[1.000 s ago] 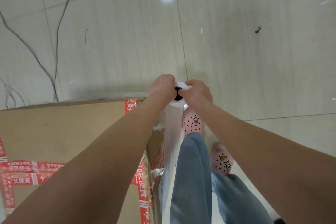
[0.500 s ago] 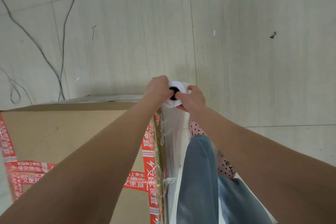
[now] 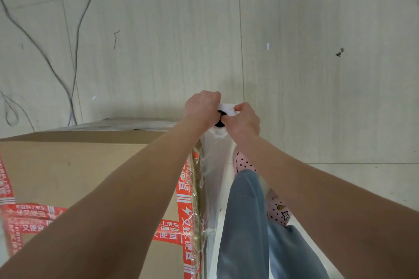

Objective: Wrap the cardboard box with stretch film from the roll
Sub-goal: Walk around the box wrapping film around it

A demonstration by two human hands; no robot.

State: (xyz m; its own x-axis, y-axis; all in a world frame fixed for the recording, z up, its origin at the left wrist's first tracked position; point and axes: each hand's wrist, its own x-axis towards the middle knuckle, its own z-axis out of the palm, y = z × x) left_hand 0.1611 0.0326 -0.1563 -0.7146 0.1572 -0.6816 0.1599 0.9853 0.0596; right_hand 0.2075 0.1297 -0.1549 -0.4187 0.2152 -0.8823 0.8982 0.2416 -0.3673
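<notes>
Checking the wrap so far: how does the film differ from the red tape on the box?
The film is clear and wrinkled; the tape is red with white print. The film hangs from the roll, held by the left hand and right hand, down the box's right side; the tape lies flat across its top. They overlap at the box's right edge.

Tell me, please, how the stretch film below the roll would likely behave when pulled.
Probably floppy: the stretch film hangs in a loose, wrinkled sheet below the roll. Likely clingy, since it bunches against the cardboard box edge. Being see-through thin, it may tear.
</notes>
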